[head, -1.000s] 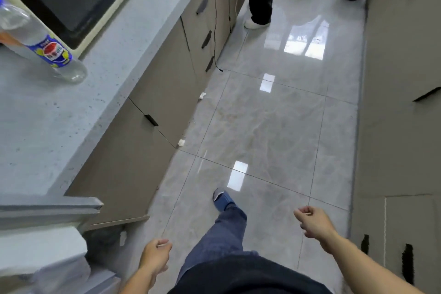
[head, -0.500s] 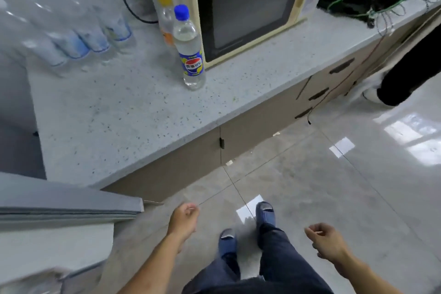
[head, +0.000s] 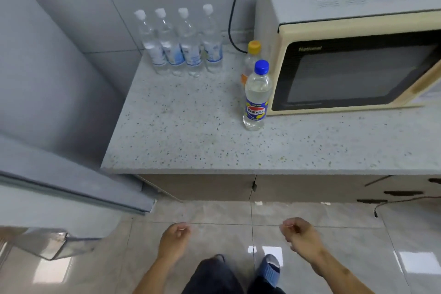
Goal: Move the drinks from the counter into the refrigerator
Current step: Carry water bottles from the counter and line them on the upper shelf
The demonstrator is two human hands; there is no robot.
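Head view now faces the speckled counter [head: 191, 141] squarely, where half a second ago it lay at a slant. The blue-capped Pepsi bottle [head: 255, 95] stands upright near the microwave's [head: 346, 55] left front corner, with the orange-capped bottle [head: 250, 59] just behind it. Four clear water bottles [head: 179, 43] stand in a row at the far left against the tiled wall, sharp now rather than blurred. The open refrigerator door [head: 71, 186] juts in from the left. Both hands hang low over the floor tiles, well apart from the drinks: the left hand [head: 175, 238] and right hand [head: 301, 236] each have loosely curled fingers and hold nothing, as before. Both feet now stand together below.
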